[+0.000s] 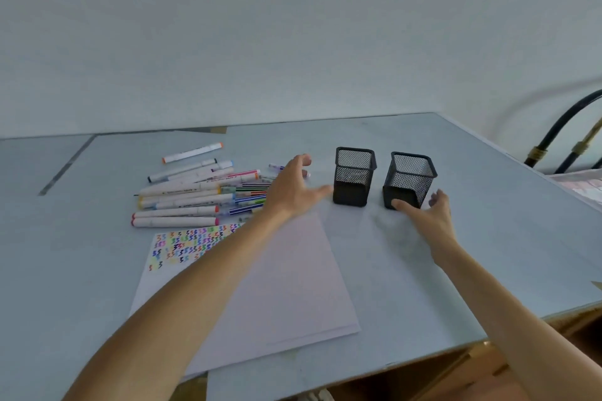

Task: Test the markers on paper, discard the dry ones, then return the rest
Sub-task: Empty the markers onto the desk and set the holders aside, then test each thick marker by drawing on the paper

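A: Two black mesh cups are seen upright on the pale counter (456,270), side by side but apart: the left cup (354,176) and the right cup (409,181).

B: The left hand (293,187) is stretched out with fingers spread, thumb tip just beside the left cup's base. Nothing is held in it.

A: The right hand (430,215) is spread too, thumb laid against the lower front of the right cup, fingers out past its right side. No grip is closed.

B: The markers (192,195) are heaped on the counter left of the cups, mostly lying flat and parallel; part of the heap is blocked from view by the left hand.

A: A sheet of paper (293,286) lies nearer, under the left forearm, with coloured squiggles (185,246) crowded in its far left corner.

B: A dark curved rail (560,127) is glimpsed beyond the counter's right edge.
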